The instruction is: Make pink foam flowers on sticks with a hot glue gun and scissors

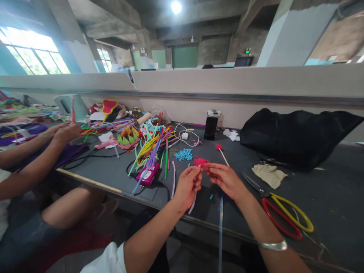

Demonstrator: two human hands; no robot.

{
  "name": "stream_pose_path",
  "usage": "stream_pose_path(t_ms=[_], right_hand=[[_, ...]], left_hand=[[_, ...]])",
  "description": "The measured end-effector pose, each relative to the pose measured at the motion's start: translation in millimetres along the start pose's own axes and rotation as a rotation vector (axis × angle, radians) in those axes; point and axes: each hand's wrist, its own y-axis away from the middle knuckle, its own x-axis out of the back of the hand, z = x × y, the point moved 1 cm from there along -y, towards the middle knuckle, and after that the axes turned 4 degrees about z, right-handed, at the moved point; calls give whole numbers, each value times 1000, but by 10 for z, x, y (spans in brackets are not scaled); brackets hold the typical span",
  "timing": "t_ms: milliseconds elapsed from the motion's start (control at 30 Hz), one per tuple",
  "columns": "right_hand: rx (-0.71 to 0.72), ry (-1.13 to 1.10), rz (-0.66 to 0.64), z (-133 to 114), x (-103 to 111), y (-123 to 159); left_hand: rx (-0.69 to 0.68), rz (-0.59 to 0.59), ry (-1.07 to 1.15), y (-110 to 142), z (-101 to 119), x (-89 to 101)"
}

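Note:
My left hand (188, 185) and my right hand (224, 179) meet over the dark table (327, 197), fingertips pinched together on a small piece I cannot name. A pale lilac pipe cleaner (194, 201) hangs from my left hand. A blue pipe cleaner (220, 227) runs down below my right hand. Just behind my fingers lies a red curled pipe-cleaner flower (200, 162). A red-tipped stick (221, 151) lies further back.
Scissors with red and yellow handles (281, 212) lie right of my right hand, beside a beige cloth (269, 175). A black bag (295, 134) sits at the back right. Coloured pipe cleaners (153, 146), a pink device (148, 175) and a black bottle (211, 124) lie left. Another person's hands (64, 132) work at far left.

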Motion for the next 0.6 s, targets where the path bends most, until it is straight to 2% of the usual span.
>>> stream_pose_path(t_ms=[367, 600], right_hand=[[16, -19, -37, -101, -2, 55], [43, 40, -4, -86, 28, 59]], left_hand=[[-4, -5, -1, 9, 27, 4], [-5, -8, -9, 6, 49, 1]])
